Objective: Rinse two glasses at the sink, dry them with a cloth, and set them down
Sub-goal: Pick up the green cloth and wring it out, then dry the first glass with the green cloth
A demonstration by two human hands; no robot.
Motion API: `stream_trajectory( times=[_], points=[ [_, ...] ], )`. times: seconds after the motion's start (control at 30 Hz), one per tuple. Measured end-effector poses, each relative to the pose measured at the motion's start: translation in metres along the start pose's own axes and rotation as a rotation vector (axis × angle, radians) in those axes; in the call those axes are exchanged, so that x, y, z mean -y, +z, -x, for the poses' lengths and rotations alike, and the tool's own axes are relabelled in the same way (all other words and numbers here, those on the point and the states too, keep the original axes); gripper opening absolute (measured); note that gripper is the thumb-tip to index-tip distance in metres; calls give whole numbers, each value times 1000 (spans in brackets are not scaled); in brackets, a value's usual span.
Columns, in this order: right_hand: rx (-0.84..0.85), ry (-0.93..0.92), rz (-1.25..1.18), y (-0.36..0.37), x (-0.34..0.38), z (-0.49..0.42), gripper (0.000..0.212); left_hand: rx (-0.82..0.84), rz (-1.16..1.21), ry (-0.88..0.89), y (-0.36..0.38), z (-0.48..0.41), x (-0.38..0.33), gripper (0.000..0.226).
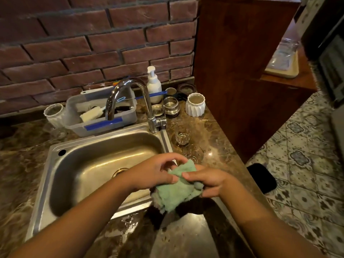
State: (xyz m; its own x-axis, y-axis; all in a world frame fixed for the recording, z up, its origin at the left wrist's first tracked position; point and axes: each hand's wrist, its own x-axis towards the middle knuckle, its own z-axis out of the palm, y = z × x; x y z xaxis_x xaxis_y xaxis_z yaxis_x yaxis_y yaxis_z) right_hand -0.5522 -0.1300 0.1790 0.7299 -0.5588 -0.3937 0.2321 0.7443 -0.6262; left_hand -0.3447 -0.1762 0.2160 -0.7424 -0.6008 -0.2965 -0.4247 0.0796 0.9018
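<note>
Head view: left hand (156,172) and right hand (208,180) pinch the cloth (178,190) over the sink (130,206) rim, likely readying it for drying.

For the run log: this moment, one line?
left hand, right hand: grip green cloth | two glasses: on counter, right of sink
</note>
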Motion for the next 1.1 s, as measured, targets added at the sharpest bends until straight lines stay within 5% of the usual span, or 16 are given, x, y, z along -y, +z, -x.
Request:
stream_trajectory(
  times=[0.37, 0.53, 0.63, 0.73, 1.1],
  points=[
    [-22, -156, -320, -32, -59, 6, 46, 528, -456, -149, -21, -69, -16, 62],
    [-182, -345, -527, -47, -77, 18, 63, 558, -253, -286, -20, -101, -13, 65],
    [-240, -441, -660, -54, -86, 23, 72, 558, -191, -259, -11, -117, -14, 45],
    [-112, -479, -708, -53, -84, 37, 57, 594, -142, -192, -6, -128, -19, 23],
    [-139, -753, -495, -75, -76, 49, 50, 690, -28, -143, 22, -137, -60, 25]
  ],
)
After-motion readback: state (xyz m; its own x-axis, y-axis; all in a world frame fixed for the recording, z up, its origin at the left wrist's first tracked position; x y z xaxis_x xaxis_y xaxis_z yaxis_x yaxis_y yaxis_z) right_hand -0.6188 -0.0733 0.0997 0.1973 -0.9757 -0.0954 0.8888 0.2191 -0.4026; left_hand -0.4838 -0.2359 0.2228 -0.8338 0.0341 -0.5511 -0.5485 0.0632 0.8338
